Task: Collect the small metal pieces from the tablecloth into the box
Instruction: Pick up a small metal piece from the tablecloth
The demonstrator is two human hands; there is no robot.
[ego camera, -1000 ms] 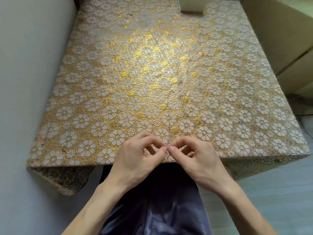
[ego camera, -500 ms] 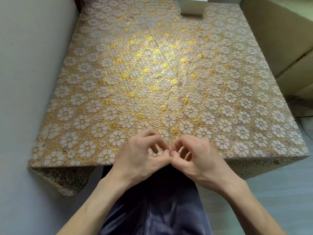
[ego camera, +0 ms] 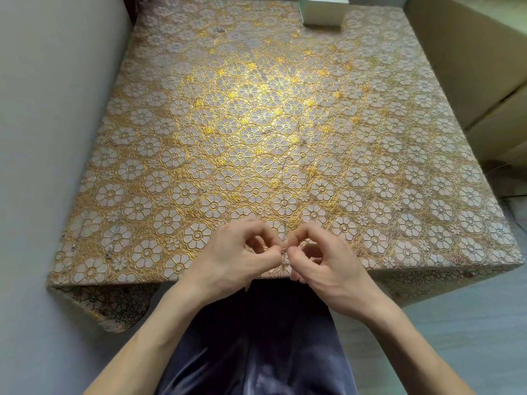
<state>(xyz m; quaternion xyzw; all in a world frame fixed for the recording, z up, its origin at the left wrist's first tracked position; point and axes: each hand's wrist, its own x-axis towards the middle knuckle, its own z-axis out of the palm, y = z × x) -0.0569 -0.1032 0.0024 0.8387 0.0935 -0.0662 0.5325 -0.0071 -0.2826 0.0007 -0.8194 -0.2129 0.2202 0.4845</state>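
Head view shows left hand [ego camera: 233,259] and right hand [ego camera: 323,266], fingers curled, together pinching a small metal piece [ego camera: 286,259] over the tablecloth's [ego camera: 256,138] near edge, its long axis pointing roughly toward the far box [ego camera: 323,12].

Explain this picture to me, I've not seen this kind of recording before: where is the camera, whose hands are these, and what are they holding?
There is no machine here. One camera is worn on a person's head and looks down over a table, so the two bare arms come in from the bottom. The left hand and right hand meet at the near edge of the gold flowered tablecloth, fingers curled. Both pinch a small metal piece between their fingertips; it is too tiny to identify further. A pale box stands at the far edge. A few more glinting bits seem to lie near the cloth's left side. Cardboard cartons stand to the right.
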